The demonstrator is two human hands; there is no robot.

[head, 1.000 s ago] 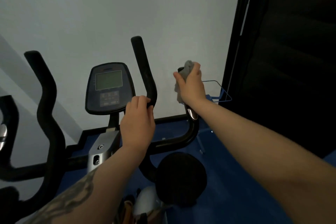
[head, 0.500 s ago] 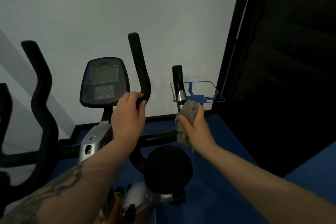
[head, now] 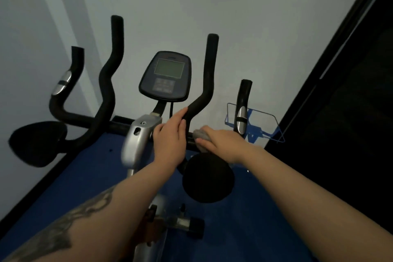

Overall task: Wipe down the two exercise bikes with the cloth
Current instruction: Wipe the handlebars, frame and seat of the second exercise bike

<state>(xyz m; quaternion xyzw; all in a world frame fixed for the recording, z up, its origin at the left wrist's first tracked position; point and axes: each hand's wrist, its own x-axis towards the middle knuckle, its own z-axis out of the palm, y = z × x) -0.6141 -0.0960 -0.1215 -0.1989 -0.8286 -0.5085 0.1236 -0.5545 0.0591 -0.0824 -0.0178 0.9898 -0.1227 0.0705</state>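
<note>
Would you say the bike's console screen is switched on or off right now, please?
Cannot tell. The console screen is a plain grey-green panel with no readable digits, and the picture is too dim to settle it.

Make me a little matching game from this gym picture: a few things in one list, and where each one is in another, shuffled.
Things:
1. cloth
2. console
3. left hand
4. blue wire rack

Places:
A. against the wall, far right
B. under the right hand
C. between the two tall handlebars
D. touching the foot of the right tall handlebar

Pairs: 1-B, 2-C, 3-D, 4-A
</note>
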